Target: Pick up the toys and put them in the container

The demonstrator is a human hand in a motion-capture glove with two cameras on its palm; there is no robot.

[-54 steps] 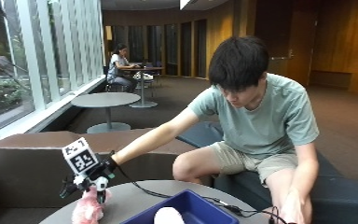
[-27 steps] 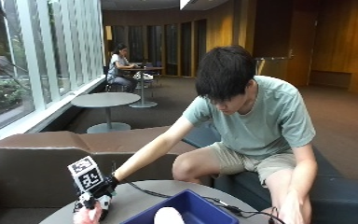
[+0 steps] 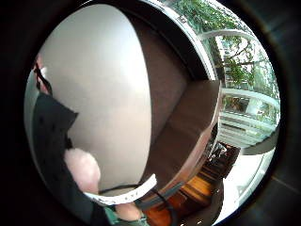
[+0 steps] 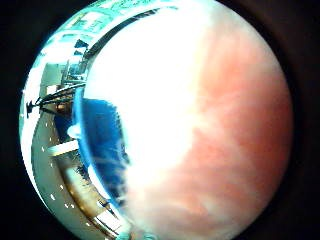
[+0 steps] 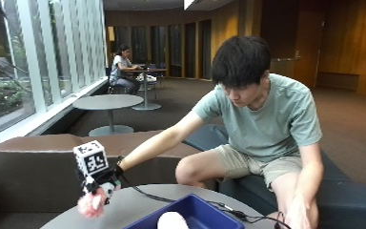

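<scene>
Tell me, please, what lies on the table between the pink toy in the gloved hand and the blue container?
Nothing: in the outside view, only bare grey table separates the pink plush toy, held by the right hand, from the blue container.

A round grey tabletop (image 5: 138, 202) stands before a brown sofa (image 5: 31, 164), with another round table (image 5: 108, 101) near the windows (image 5: 18, 57).
</scene>
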